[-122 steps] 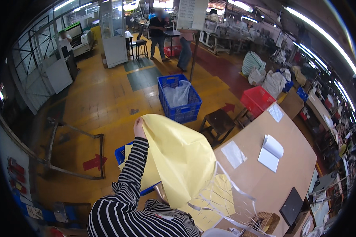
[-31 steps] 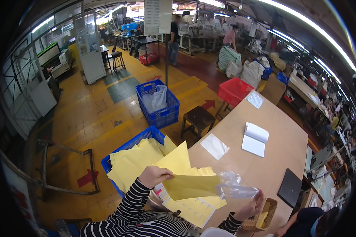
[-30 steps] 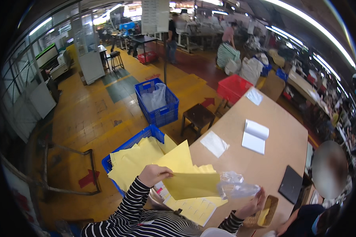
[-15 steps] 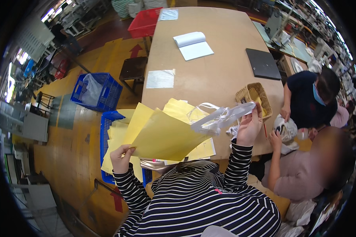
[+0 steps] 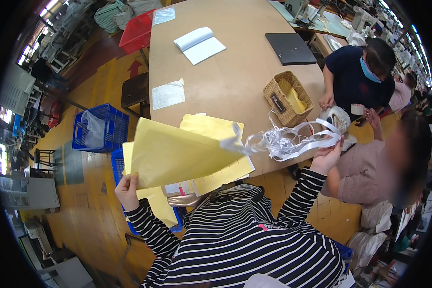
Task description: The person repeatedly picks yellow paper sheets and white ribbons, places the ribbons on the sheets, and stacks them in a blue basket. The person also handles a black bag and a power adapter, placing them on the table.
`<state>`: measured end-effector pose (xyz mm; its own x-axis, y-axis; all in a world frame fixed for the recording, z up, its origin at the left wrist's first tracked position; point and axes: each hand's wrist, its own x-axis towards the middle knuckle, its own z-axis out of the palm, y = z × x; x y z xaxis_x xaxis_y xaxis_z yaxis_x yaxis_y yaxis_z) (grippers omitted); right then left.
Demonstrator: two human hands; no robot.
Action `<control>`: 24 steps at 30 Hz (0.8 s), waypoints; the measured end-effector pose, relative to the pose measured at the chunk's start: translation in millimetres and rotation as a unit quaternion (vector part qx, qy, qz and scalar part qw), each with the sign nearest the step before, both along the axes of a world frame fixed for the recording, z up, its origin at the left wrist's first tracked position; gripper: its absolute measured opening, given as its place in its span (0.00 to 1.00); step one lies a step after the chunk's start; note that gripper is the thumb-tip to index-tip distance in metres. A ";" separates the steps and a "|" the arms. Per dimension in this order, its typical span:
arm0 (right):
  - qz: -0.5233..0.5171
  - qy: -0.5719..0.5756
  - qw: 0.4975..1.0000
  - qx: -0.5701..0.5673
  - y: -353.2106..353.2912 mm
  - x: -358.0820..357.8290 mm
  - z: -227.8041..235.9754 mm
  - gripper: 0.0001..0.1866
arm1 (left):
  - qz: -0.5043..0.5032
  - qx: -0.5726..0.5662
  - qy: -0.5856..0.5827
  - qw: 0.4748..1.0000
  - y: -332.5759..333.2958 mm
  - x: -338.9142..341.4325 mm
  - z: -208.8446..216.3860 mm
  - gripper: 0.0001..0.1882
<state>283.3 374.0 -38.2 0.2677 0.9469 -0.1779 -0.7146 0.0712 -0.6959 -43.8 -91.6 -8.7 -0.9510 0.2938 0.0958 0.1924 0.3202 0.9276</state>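
Note:
Pinched at its lower left corner, a large yellow sheet of paper (image 5: 177,153) is held up over the table's near edge by my left hand (image 5: 127,189). My right hand (image 5: 328,157) is closed on a tangle of thin white ribbons (image 5: 285,144), stretched leftward in the air. Their left end overlaps the yellow sheet's narrow right tip; I cannot tell whether they are joined to it. Below the sheet, more yellow sheets (image 5: 204,124) lie in a pile on the table, some with printed white paper (image 5: 245,165). Beneath my left forearm, a blue crate (image 5: 116,165) holds further yellow sheets.
A wicker basket (image 5: 273,98) with yellow paper stands on the brown table (image 5: 235,72). An open notebook (image 5: 199,45), a black flat board (image 5: 290,48) and a taped sheet (image 5: 168,94) lie farther back. Two co-workers (image 5: 357,79) are on the right. Another blue crate (image 5: 115,127) stands left.
My right hand has moved right and the ribbons have spread out. My left hand has shifted left with the sheet. The whole view has turned, so the table appears farther left.

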 end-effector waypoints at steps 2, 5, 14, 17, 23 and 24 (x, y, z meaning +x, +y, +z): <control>0.014 -0.030 0.999 0.041 -2.0 6.7 0.0 0.09 | 0.021 0.014 0.005 1.000 -4.7 -4.4 -1.3 0.08; 0.013 -0.089 0.995 0.038 -1.0 9.9 -5.7 0.08 | 0.032 -0.014 0.014 0.999 -12.3 -10.2 -2.6 0.09; 0.263 -0.241 0.909 0.216 -20.3 -26.9 14.0 0.05 | 0.011 -0.021 0.002 1.000 -20.9 -2.7 11.8 0.08; 0.447 -0.374 0.716 0.385 -48.0 -66.3 31.2 0.05 | -0.020 -0.053 0.054 0.997 -10.1 5.4 15.4 0.06; 0.520 -0.446 0.517 0.513 -99.1 -174.9 7.4 0.27 | -0.032 -0.095 0.102 0.990 1.8 12.6 26.7 0.06; 0.521 -0.466 0.499 0.513 -105.1 -187.3 -0.4 0.30 | -0.033 -0.083 0.108 0.990 1.0 14.5 28.2 0.07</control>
